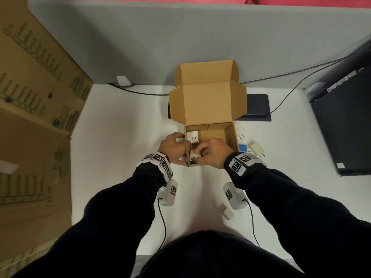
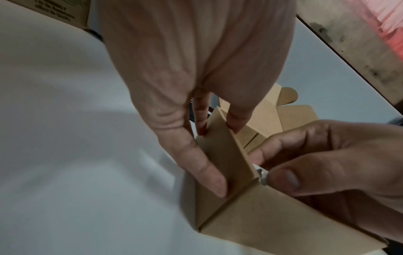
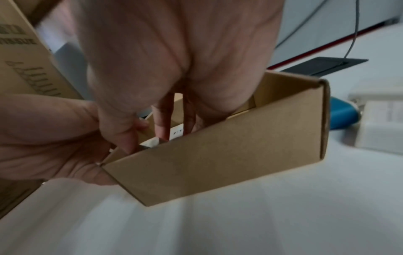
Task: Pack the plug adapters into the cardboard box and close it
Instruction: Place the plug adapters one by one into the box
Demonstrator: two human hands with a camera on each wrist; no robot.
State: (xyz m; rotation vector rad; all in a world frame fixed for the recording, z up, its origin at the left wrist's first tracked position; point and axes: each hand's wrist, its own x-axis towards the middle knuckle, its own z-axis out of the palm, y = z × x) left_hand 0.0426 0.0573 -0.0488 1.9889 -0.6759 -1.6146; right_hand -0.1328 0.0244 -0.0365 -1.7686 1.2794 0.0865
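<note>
Packing step — right hand (image 1: 212, 152) pinches an adapter (image 1: 194, 157) at the box's (image 1: 230, 137) near-left corner, beside one already inside. Left hand (image 1: 174, 146) grips the wall just left. Next: release, fetch loose adapters — lid open.

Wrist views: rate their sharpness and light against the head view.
Head view: sharp and evenly lit, though wide-angle bending curves the desk edges; the cardboard box reads clearly. Left wrist view: dim, soft, the left hand fills the frame close up. Right wrist view: motion-smeared, the right hand out of focus, the white adapter barely legible.
</note>
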